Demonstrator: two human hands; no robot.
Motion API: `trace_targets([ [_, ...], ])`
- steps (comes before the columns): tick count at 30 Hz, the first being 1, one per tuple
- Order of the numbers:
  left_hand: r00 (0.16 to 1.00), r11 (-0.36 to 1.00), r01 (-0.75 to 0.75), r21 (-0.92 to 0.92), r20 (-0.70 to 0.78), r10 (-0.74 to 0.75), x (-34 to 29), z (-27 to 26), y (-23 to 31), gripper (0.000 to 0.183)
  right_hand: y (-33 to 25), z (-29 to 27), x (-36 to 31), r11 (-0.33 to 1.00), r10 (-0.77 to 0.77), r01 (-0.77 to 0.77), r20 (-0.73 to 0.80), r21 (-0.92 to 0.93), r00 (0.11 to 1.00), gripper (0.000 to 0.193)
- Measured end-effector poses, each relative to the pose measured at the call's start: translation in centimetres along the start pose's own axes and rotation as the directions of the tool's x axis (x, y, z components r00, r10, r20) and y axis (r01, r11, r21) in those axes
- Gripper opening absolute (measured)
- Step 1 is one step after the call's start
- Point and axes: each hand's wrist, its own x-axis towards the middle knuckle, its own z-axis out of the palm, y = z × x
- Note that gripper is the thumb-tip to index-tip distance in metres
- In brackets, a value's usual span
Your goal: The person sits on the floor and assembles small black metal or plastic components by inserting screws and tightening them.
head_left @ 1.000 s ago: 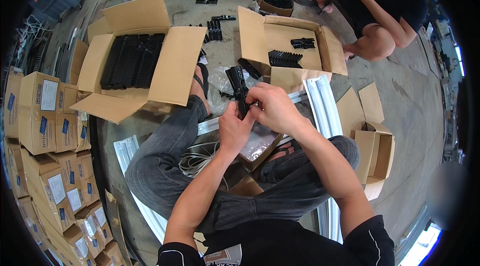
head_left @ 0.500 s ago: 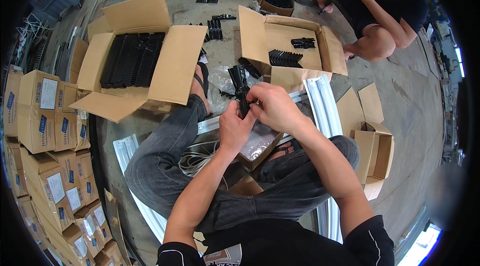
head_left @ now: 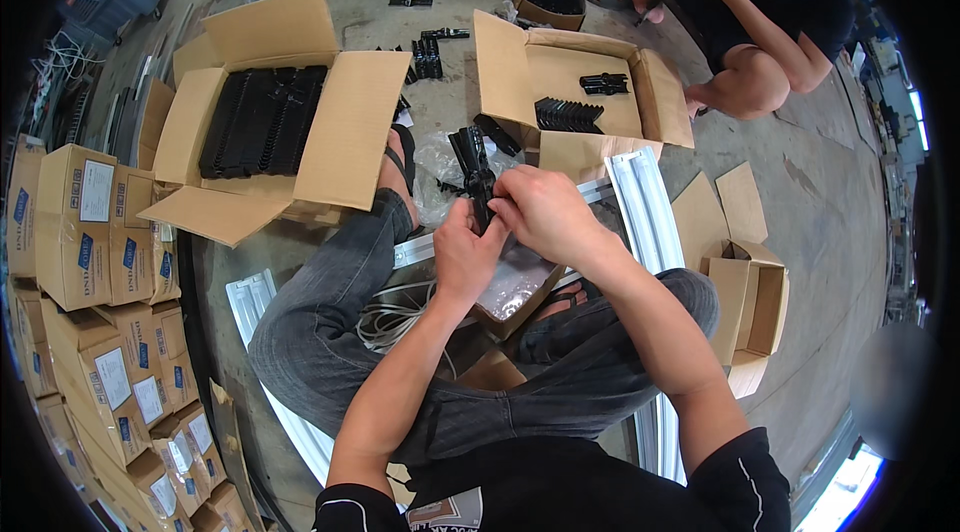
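Observation:
A slim black plastic part [head_left: 470, 157] with a forked far end stands tilted between my hands, above my lap. My left hand [head_left: 466, 250] is closed round its lower end. My right hand [head_left: 540, 207] pinches the same part from the right, thumb and fingertips together near its middle; whether a smaller piece sits in that pinch is hidden. Just beneath my hands is a small carton [head_left: 520, 292] with clear plastic bags in it. Behind the part, a crumpled clear bag [head_left: 430, 167] lies on the floor beside another black part [head_left: 498, 135].
An open carton [head_left: 360, 122] packed with black parts [head_left: 262, 122] stands ahead left. Another open carton [head_left: 560, 147] ahead right holds several more. White metal rails [head_left: 648, 217] flank my legs. Stacked boxes [head_left: 75, 232] line the left. A person [head_left: 770, 22] squats at far right, phone in hand.
The black part has tilted slightly to the left in my hands. Both hands keep their hold in nearly the same place.

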Motion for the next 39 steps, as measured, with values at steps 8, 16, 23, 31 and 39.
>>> trace_targets([
  [8, 1.000, 1.000, 0.004, -0.005, -0.008, -0.005, 0.0, -0.1, 0.1, 0.030, -1.0, 0.1, 0.0, 0.980, 0.042, -0.029, 0.062, -0.197, 0.997, 0.030],
  [16, 1.000, 0.995, 0.008, 0.101, 0.015, -0.009, 0.0, 0.0, -0.2, 0.030, -0.5, -0.1, 0.0, 0.977, 0.091, -0.062, 0.139, -0.203, 0.986, 0.030],
  [23, 0.998, 0.999, -0.040, -0.009, -0.044, 0.040, 0.1, 0.2, -0.4, 0.031, -0.8, -0.2, -0.1, 0.997, -0.022, 0.018, -0.058, -0.070, 0.998, 0.028],
  [31, 1.000, 0.999, -0.013, 0.036, -0.022, 0.014, -0.2, 0.0, 0.3, 0.031, -1.1, 0.1, 0.1, 0.976, 0.124, -0.099, 0.119, -0.196, 0.985, 0.024],
  [39, 0.999, 0.999, -0.027, 0.028, -0.026, 0.028, -0.1, 0.1, 0.4, 0.031, -0.7, 0.1, -0.2, 0.992, 0.036, -0.031, 0.037, -0.125, 0.999, 0.028],
])
